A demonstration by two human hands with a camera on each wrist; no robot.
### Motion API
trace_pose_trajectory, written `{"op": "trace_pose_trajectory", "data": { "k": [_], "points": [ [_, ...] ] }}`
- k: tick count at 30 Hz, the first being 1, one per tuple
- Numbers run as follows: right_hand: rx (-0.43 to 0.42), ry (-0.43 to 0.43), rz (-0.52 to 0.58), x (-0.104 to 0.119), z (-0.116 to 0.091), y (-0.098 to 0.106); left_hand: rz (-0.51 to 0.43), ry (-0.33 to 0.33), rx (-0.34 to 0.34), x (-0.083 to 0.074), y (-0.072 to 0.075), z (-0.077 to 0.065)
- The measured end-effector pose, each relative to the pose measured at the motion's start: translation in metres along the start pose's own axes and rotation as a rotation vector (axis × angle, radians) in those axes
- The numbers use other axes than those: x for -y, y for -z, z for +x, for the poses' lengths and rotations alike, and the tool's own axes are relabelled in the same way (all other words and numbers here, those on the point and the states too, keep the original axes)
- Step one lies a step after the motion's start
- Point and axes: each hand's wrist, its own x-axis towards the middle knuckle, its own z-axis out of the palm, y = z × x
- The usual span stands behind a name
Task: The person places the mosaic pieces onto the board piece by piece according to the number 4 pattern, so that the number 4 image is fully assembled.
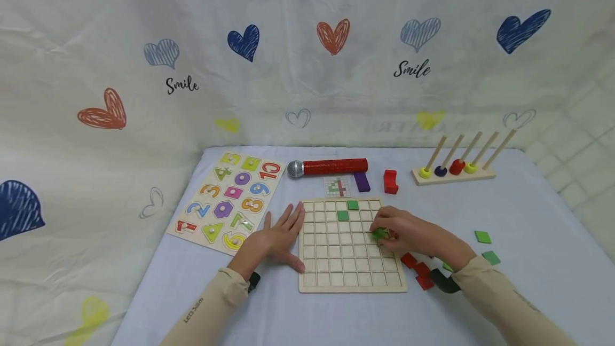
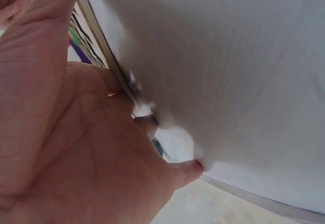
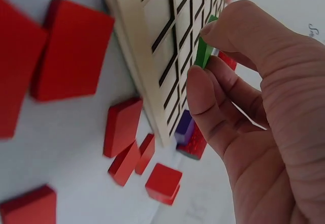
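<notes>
A wooden grid board (image 1: 353, 289) lies on the white tablecloth in the head view, with two green square tiles (image 1: 343, 215) set in its upper cells. My left hand (image 1: 278, 240) rests along the board's left edge, fingers straight and spread. Over the board's right columns, my right hand (image 1: 413, 233) pinches a green tile (image 3: 204, 54) between thumb and fingers, clearly seen in the right wrist view. Red tiles (image 1: 422, 269) lie scattered beside the board's lower right corner, partly near the right wrist. A small pattern card (image 1: 337, 187) lies just beyond the board.
A number and shape puzzle (image 1: 223, 209) lies at the left. Behind the board are a red toy microphone (image 1: 335, 167), a purple block (image 1: 362, 181) and a red block (image 1: 391, 181). A peg stacker (image 1: 454, 175) stands back right; loose green tiles (image 1: 482, 237) lie at the right.
</notes>
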Motion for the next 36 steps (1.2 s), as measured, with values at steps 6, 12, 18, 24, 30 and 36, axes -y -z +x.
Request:
{"op": "trace_pose_trajectory", "data": {
  "k": [6, 12, 18, 24, 30, 36],
  "points": [
    [-0.006, 0.042, -0.005, 0.002, 0.022, -0.009, -0.003, -0.002, 0.005, 0.001, -0.001, 0.002],
    [-0.015, 0.087, 0.008, 0.01, 0.048, -0.017, -0.014, -0.008, -0.004, 0.001, -0.001, 0.0],
    [0.011, 0.09, 0.01, 0.018, 0.073, -0.024, -0.021, -0.004, 0.002, 0.001, 0.0, 0.0],
    [-0.023, 0.186, -0.071, 0.017, 0.085, -0.033, -0.007, -0.01, 0.027, 0.001, 0.001, 0.004],
    [-0.064, 0.24, -0.096, 0.018, 0.087, -0.035, 0.018, 0.001, 0.018, -0.001, 0.001, 0.005],
    [-0.09, 0.239, -0.083, 0.022, 0.09, -0.038, 0.02, 0.013, 0.01, 0.0, 0.0, 0.003]
  ]
}}
